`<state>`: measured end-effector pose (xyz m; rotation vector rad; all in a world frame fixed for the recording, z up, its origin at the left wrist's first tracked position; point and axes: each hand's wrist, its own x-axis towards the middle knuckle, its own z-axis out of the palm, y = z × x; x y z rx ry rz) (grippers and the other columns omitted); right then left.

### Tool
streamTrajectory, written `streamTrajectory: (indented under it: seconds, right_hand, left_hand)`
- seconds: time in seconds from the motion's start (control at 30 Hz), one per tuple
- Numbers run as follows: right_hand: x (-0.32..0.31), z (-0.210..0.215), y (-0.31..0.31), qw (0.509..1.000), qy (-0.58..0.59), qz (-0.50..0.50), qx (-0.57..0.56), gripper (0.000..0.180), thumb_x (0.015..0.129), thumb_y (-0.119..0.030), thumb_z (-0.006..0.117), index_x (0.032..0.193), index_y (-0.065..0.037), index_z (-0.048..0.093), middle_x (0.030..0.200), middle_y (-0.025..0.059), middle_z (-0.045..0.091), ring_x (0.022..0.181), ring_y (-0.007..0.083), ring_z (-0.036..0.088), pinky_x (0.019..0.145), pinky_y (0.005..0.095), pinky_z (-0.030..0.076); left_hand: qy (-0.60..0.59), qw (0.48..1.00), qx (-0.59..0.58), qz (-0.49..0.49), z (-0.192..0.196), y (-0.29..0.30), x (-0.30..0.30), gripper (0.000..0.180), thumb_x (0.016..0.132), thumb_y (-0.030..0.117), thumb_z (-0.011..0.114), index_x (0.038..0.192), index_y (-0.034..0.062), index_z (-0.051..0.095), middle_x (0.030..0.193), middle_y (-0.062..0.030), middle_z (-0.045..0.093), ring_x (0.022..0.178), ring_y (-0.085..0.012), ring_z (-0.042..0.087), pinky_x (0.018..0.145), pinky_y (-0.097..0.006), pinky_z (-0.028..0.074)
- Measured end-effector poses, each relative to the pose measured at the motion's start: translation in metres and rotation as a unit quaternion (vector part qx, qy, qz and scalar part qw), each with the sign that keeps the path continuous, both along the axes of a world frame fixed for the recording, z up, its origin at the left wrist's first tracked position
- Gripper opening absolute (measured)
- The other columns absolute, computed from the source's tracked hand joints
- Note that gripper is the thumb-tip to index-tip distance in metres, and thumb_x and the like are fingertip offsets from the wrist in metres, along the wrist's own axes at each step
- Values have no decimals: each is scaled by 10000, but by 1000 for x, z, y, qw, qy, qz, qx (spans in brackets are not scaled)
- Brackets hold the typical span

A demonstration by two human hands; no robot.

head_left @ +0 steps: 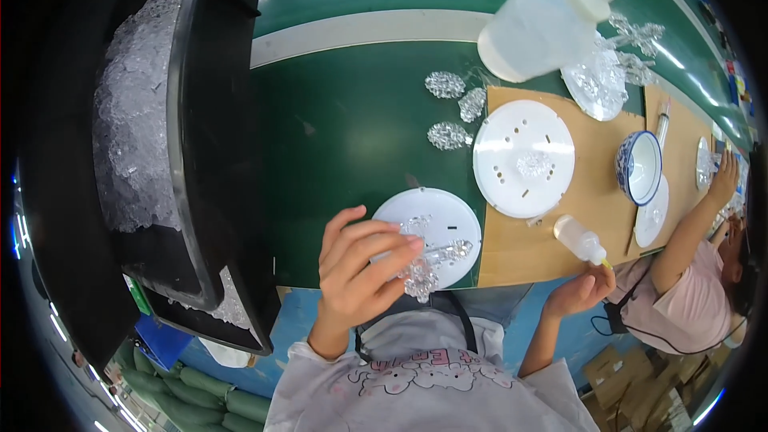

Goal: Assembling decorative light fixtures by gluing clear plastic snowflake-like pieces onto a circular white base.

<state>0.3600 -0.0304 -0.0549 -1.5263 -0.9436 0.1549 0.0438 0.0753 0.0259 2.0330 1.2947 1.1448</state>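
My left hand (360, 266) is closed, its thumb and fingertips gripping a clear faceted plastic ornament (422, 280). This piece is over a white round disc (460, 228) with slots, at the near edge of the green table; the hand hides part of both. My right hand (578, 294) is curled at the table's front edge, fingertips at the yellow tip of a small translucent squeeze bottle (573, 234). The bottle is tilted over the cardboard, its nozzle toward that hand. Beyond it, a second white disc (512, 124) with holes carries a clear piece at its centre.
A black bin (214, 112) full of clear plastic pieces stands at the left. Several faceted pieces (446, 85) lie beyond the discs. A big spouted bottle (532, 32), a blue-and-white bowl (626, 168) and a syringe (663, 124) are farther right. A co-worker (680, 288) works at the right.
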Motion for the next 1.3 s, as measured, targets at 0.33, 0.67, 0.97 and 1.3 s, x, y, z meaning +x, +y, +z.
streamTrajectory:
  seconds: [0.33,0.67,0.97,1.3]
  right_hand:
    - [7,16,-12,999,-18,-13,35,331,872,-232,537,1089,8,464,957,118,523,893,220,492,861,359,393]
    - [14,17,-34,998,9,-40,39,289,850,-169,523,1069,11,463,953,117,524,887,218,492,846,357,400]
    - [10,19,-37,999,6,6,45,267,853,-136,509,1077,8,484,961,121,541,910,223,495,882,367,391]
    - [-11,32,2,985,-77,48,-144,492,809,-126,674,1240,-1,473,1159,120,552,1128,211,492,993,368,337]
  left_hand:
    - [10,999,-41,5,-6,10,4,253,556,-57,714,796,6,669,790,-106,685,827,-263,666,933,-485,424]
    - [-31,998,-52,2,-12,15,2,256,576,-33,784,808,24,693,749,-78,689,732,-198,669,982,-501,402]
    - [-41,997,-60,11,-14,13,0,206,601,-43,767,790,5,699,724,-80,679,704,-184,657,996,-511,390]
    - [-59,998,-25,-20,-26,20,-4,167,624,-2,777,750,-14,668,673,-61,638,613,-159,593,987,-465,416]
